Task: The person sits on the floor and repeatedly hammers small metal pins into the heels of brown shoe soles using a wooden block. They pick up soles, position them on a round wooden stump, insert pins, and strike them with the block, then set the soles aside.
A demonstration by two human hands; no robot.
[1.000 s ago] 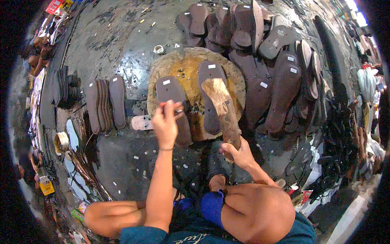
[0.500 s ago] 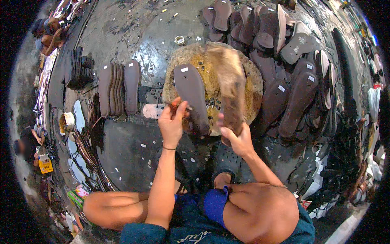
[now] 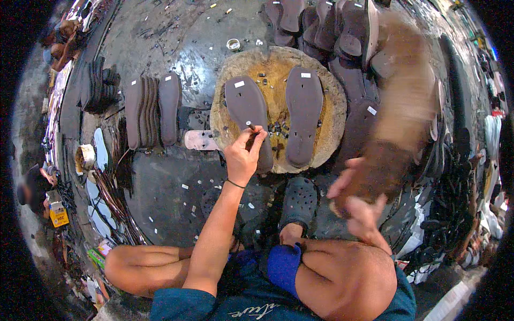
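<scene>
My left hand [image 3: 243,157] grips a short, dark metal hole punch [image 3: 250,125] between thumb and fingers, over a brown sandal sole [image 3: 247,99]. Off to the right, my right hand [image 3: 360,206] is closed round the handle end of a wooden mallet [image 3: 404,101], smeared by motion. A second brown sole [image 3: 304,115] lies beside the first on a round wooden block [image 3: 334,134]. Both soles have a small white label at the broad end and small slots. Little dark cut-out bits [image 3: 278,128] are scattered between them.
Left of the block stand brown soles in a row [image 3: 142,112], a black stack [image 3: 97,88] and a pinkish flat piece [image 3: 201,140]. Piled soles [image 3: 350,32] lie at the far right. A small round tin [image 3: 233,44] sits behind the block. Two people are at the left rim.
The mallet has swung from over the block out to the right with my right hand, uncovering the right-hand sole. My left hand has shifted slightly right with the punch.
</scene>
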